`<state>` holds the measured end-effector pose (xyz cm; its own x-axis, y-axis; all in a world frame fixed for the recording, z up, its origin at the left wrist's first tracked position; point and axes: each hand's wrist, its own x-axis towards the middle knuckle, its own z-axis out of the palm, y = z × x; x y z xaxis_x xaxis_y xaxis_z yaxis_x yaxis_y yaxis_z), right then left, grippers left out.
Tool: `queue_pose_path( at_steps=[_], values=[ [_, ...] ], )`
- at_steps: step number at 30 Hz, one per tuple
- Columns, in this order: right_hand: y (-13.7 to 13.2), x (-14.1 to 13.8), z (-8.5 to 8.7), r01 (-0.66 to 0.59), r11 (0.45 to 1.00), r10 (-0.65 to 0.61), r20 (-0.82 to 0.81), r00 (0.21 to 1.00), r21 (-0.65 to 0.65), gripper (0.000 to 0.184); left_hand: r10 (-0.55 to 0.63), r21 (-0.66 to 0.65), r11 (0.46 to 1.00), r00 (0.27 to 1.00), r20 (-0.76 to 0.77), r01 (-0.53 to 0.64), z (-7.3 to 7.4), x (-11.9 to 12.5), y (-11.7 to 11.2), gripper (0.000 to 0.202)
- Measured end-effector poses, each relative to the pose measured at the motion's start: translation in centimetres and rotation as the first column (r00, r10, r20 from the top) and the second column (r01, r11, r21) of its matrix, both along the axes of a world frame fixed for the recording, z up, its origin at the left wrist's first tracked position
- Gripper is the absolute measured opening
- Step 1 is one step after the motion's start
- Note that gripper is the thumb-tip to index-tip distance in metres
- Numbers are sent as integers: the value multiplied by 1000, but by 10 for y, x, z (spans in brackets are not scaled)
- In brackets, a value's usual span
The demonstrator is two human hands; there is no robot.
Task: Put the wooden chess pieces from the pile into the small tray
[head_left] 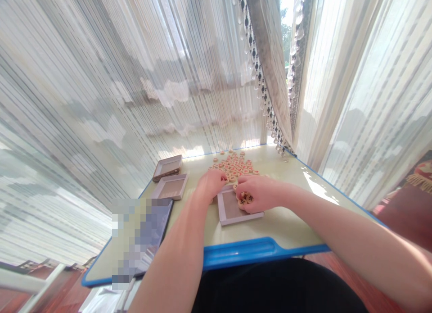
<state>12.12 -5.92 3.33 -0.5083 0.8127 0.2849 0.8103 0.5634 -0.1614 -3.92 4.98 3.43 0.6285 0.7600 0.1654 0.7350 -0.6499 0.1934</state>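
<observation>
Many round wooden Chinese chess pieces [236, 164] with red or dark characters lie in a loose heap on the table. At the heap's near left edge is my left hand [213, 183], its fingers pinched together at a Chinese chess piece. My right hand [254, 192] reaches in from the right, curled over the shallow open box [224, 207] in front of me. Several pieces [245, 199] with dark characters show under its fingers and palm, at the box's right side. That hand partly hides them and the box's far right corner.
On the left are a second shallow box [171, 187] and, behind it, a stacked box [168, 165]. A dark flat device [158, 223], partly blurred out, lies nearer. The pale table [290, 169] has a raised blue edge [239, 253]; string curtains [202, 79] hang behind.
</observation>
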Motion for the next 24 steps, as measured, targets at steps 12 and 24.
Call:
queue_pose_path(
  at_steps=[12,24],
  values=[
    [2,3,10,47,999,-47,-61,997,3,20,-32,-58,998,999,0,32,2,-3,0,18],
    [17,10,3,212,968,-190,-155,969,136,26,16,-92,996,954,299,12,0,0,-1,30]
  ],
)
